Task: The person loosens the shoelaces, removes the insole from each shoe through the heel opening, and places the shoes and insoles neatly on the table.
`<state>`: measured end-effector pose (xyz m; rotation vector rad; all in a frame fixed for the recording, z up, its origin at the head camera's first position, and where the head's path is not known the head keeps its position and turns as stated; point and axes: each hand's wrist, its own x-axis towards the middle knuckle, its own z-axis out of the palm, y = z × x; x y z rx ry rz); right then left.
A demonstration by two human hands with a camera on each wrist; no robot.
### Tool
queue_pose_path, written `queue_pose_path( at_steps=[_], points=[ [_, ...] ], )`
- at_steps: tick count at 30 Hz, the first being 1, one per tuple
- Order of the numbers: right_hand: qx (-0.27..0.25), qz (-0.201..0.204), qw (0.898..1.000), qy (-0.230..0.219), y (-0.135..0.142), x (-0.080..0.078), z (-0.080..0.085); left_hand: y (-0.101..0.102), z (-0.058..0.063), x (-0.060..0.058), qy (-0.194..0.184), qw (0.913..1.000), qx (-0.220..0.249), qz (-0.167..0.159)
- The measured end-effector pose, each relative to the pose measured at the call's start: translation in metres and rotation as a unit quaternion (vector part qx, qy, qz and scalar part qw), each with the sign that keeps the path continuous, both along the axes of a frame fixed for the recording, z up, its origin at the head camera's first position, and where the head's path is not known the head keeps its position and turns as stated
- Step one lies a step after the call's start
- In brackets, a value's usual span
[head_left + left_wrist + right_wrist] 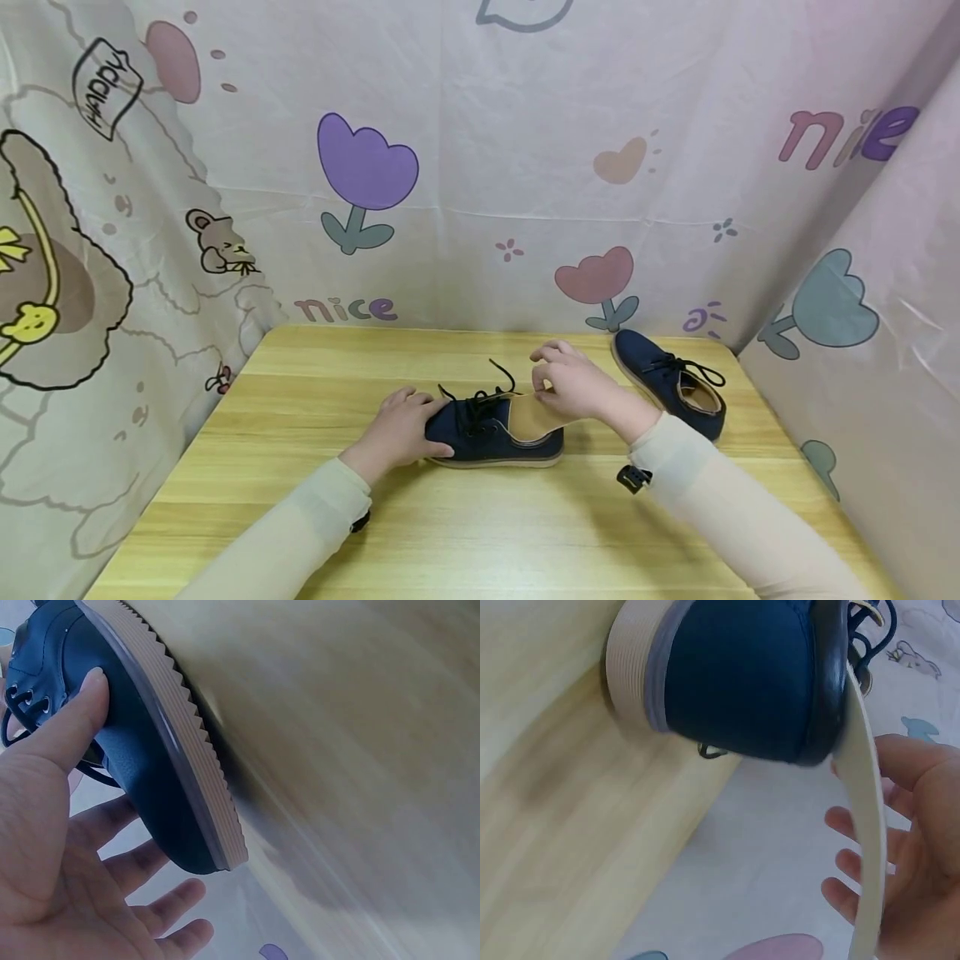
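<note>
Got left grip (402, 427) curled round the front of a navy shoe (480, 447) on the tabletop (480, 533), pinching a tan insole (529, 418), partly out, with right grip (576, 382). Looks like insole step, can't tell in or out; probably calls for steady shoe, gentle slide.

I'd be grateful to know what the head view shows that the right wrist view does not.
Only the head view shows the farther navy lace-up shoe and the left hand. Only the right wrist view clearly shows ridges round the beige heel sole. Both show the nearer navy lace-up shoe, thin tan insole, right hand and yellowish wooden table.
</note>
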<state>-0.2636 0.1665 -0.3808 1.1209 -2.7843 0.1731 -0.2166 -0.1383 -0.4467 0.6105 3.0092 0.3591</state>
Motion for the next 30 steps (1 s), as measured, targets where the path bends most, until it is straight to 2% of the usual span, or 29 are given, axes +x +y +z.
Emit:
queue_pose_path(
  at_steps=[5, 13, 23, 30],
  points=[
    [0.033, 0.003, 0.999, -0.024, 0.009, -0.002, 0.012, 0.001, 0.001, 0.001, -0.004, 1.0000, -0.007, 0.005],
    [0.020, -0.022, 0.994, -0.103, 0.040, -0.003, 0.031, 0.004, 0.003, 0.001, -0.008, 0.9999, -0.011, 0.006],
    [-0.003, -0.049, 0.986, -0.160, 0.072, -0.004, 0.036, 0.001, 0.002, 0.000, -0.004, 0.9999, -0.014, 0.008],
    [-0.043, -0.027, 0.979, -0.195, 0.096, -0.005, 0.030, 0.003, 0.001, 0.000, -0.007, 0.9999, -0.014, 0.007]
  ],
)
